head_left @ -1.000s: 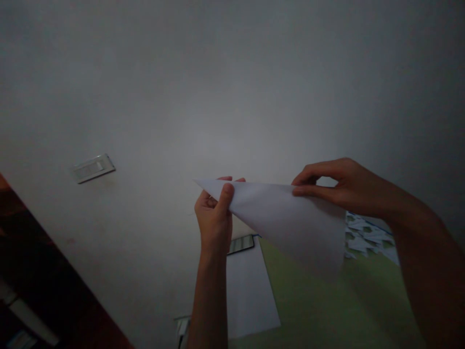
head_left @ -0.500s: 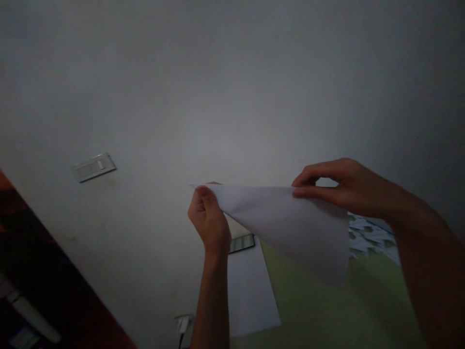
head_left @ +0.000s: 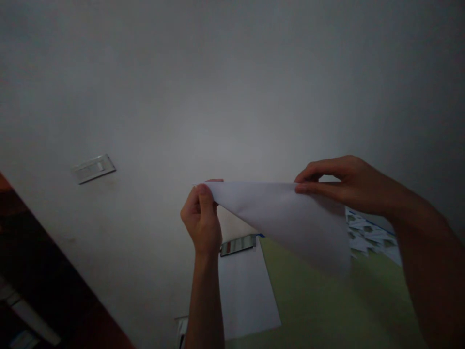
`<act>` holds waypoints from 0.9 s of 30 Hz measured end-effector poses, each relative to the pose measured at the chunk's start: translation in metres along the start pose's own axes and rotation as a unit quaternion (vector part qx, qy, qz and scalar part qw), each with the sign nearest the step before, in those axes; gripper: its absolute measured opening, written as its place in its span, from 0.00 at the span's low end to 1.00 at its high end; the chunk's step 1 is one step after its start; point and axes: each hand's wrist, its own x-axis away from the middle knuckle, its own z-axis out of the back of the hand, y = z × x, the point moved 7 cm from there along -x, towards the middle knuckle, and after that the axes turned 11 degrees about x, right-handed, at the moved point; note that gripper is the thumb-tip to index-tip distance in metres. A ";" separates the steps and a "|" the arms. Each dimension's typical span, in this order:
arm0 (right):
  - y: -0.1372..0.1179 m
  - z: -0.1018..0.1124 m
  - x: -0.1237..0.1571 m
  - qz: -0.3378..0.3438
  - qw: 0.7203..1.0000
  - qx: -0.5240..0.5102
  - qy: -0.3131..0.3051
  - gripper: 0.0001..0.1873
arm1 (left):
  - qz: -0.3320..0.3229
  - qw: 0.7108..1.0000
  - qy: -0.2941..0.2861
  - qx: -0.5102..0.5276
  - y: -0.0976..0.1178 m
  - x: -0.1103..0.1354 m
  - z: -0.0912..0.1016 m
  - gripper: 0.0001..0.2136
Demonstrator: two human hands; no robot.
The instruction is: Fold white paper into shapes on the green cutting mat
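The folded paper (head_left: 286, 218) stretches sideways between the hands: left hand (head_left: 200, 218) pinches its tip, right hand (head_left: 341, 186) pinches its top edge.

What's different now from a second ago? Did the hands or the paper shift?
The left hand slid a little leftward, out to the pointed tip of the folded paper, and now pinches it there; before, its thumb lay farther in on the paper's face. The right hand kept its pinch on the top edge, and the paper is held in the air much as before.
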 end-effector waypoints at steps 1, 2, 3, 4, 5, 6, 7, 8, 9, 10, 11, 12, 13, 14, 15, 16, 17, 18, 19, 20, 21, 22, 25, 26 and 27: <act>0.000 0.000 0.000 0.000 1.000 -0.001 0.000 0.20 | -0.004 1.000 0.003 -0.010 0.000 -0.001 0.002 0.19; 0.000 0.000 0.000 0.001 1.000 -0.002 -0.001 0.20 | -0.010 1.000 0.006 -0.020 0.001 -0.001 0.003 0.19; 0.000 -0.001 0.000 0.002 1.000 -0.004 -0.002 0.20 | -0.015 0.999 0.010 -0.029 0.002 -0.001 0.004 0.18; 0.000 -0.001 0.000 0.003 1.000 -0.005 -0.004 0.20 | -0.020 0.999 0.013 -0.037 0.003 -0.002 0.004 0.18; 0.000 -0.001 -0.001 0.005 1.000 -0.006 -0.005 0.20 | -0.025 0.999 0.015 -0.043 0.004 -0.002 0.004 0.17; -0.001 -0.001 -0.001 0.006 1.000 -0.008 -0.007 0.20 | -0.028 0.998 0.017 -0.048 0.005 -0.002 0.004 0.17; -0.001 -0.001 -0.001 0.007 1.000 -0.009 -0.008 0.20 | -0.032 0.998 0.018 -0.051 0.006 -0.002 0.004 0.17; -0.001 -0.001 -0.001 0.007 1.000 -0.009 -0.009 0.20 | -0.034 0.998 0.020 -0.052 0.006 -0.002 0.003 0.18; -0.001 -0.001 -0.001 0.007 1.000 -0.010 -0.011 0.19 | -0.035 0.998 0.022 -0.052 0.007 -0.002 0.003 0.18; 0.000 -0.002 -0.001 0.006 1.000 -0.010 -0.012 0.19 | -0.035 0.998 0.023 -0.049 0.007 -0.002 0.003 0.19; 0.000 -0.002 -0.001 0.006 1.000 -0.010 -0.013 0.19 | -0.035 0.998 0.025 -0.045 0.007 -0.002 0.003 0.19; 0.000 -0.002 -0.001 0.006 1.000 -0.009 -0.013 0.19 | -0.033 0.998 0.025 -0.040 0.007 -0.002 0.003 0.19; 0.000 -0.003 -0.001 0.006 1.000 -0.008 -0.014 0.20 | -0.031 0.999 0.023 -0.035 0.007 -0.002 0.002 0.19; 0.000 -0.003 -0.001 0.006 1.000 -0.007 -0.014 0.20 | -0.030 0.999 0.021 -0.030 0.007 -0.002 0.002 0.18; 0.000 -0.003 -0.001 0.006 1.000 -0.005 -0.013 0.20 | -0.030 0.999 0.018 -0.027 0.007 -0.002 0.001 0.18; -0.001 -0.002 -0.001 0.006 1.000 -0.003 -0.010 0.21 | -0.030 0.999 0.015 -0.025 0.007 -0.002 0.000 0.17; -0.001 -0.002 -0.001 0.006 1.000 -0.001 -0.007 0.21 | -0.031 0.999 0.011 -0.023 0.008 -0.002 -0.001 0.17; -0.001 -0.001 -0.001 0.006 1.000 0.000 -0.004 0.21 | -0.032 0.999 0.008 -0.021 0.008 -0.002 -0.001 0.17; -0.001 0.000 -0.001 0.006 1.000 0.000 -0.002 0.22 | -0.032 0.999 0.006 -0.020 0.009 -0.001 -0.002 0.17; -0.002 0.000 -0.001 0.005 1.000 0.001 0.000 0.22 | -0.032 0.999 0.005 -0.019 0.009 -0.001 -0.003 0.17; -0.002 0.001 -0.001 0.005 1.000 0.000 0.000 0.22 | -0.031 0.999 0.005 -0.018 0.009 -0.001 -0.004 0.17; -0.002 0.001 -0.001 0.005 1.000 0.000 0.000 0.22 | -0.031 0.999 0.006 -0.017 0.010 -0.001 -0.004 0.17; -0.002 0.001 -0.001 0.007 1.000 0.001 -0.002 0.22 | -0.034 0.999 0.015 -0.017 0.012 0.000 -0.005 0.16; -0.002 0.001 -0.001 0.010 1.000 0.002 -0.003 0.21 | -0.037 0.999 0.017 -0.016 0.012 0.000 -0.005 0.16; -0.002 0.001 -0.001 0.013 1.000 0.003 -0.004 0.21 | -0.040 0.999 0.020 -0.014 0.013 0.000 -0.004 0.16</act>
